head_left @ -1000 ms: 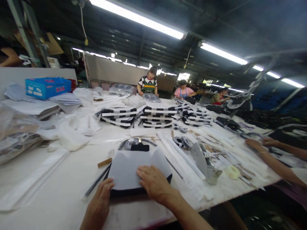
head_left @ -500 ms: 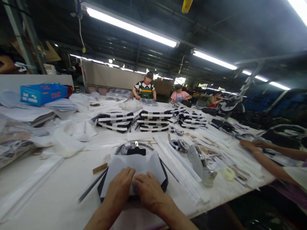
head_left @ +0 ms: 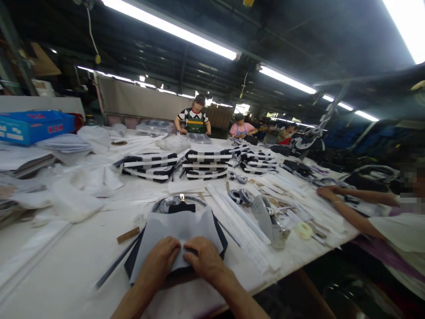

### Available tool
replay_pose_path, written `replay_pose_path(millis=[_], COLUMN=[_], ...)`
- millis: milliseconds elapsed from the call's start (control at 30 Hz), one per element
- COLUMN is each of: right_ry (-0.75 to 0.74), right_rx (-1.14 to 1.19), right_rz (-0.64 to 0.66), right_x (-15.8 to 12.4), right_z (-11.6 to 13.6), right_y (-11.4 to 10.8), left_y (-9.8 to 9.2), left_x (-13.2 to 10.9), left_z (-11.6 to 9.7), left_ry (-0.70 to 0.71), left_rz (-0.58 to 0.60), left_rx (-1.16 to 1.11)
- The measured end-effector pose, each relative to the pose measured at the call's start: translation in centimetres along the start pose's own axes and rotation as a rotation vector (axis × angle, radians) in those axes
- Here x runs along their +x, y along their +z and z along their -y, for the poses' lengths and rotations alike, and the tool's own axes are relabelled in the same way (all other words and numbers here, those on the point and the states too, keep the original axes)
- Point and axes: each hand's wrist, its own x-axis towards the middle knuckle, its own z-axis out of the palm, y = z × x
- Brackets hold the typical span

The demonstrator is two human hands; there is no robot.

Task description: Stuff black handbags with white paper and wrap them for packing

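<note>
One grey sheet (head_left: 181, 228) lies flat on one dark flat piece (head_left: 223, 243). The dark piece peeks out at the sheet's sides. Both sit at the near edge of the big white table (head_left: 59, 270), right in front of the person.

Two hands are on the sheet's near edge. The left hand (head_left: 161, 259) and the right hand (head_left: 203, 257) are side by side and touch each other. The fingers of both are bent and the tips press down on the sheet. The thumbs are hidden, so I cannot tell if the hands pinch the sheet or only press on it.

Just behind the sheet is one coil of strap (head_left: 179, 201) with a small shiny buckle. Just to the left lie one small brown stick (head_left: 128, 235) and one long dark strip (head_left: 114, 266). To the right are two small grey rolls (head_left: 241, 196), one grey tool (head_left: 268, 219) and one pale ring of tape (head_left: 303, 230).

Further back are three piles of black-and-white striped things (head_left: 207, 163). One blue box (head_left: 31, 126) sits far to the left.

At the right edge, another person's two hands (head_left: 327, 192) rest on the table. Three more people stand at the far end, one in a striped top (head_left: 194, 119).
</note>
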Motion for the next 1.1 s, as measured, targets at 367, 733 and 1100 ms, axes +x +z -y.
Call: replay_pose_path(millis=[367, 733, 1100], right_ry=[0.033, -0.01, -0.065], right_rx=[0.018, -0.147, -0.291], right_rz=[0.027, 0.093, 0.106], right_x=[0.2, 0.2, 0.2], right_z=[0.3, 0.4, 0.8], right_y=[-0.2, -0.3, -0.1], left_y=[0.8, 0.6, -0.1], left_x=[-0.4, -0.4, 0.4], left_z=[0.5, -0.2, -1.1], left_ry=[0.095, 0.053, -0.022], left_rz=[-0.039, -0.01, 0.151], left_rx=[0.054, 0.125, 0.222])
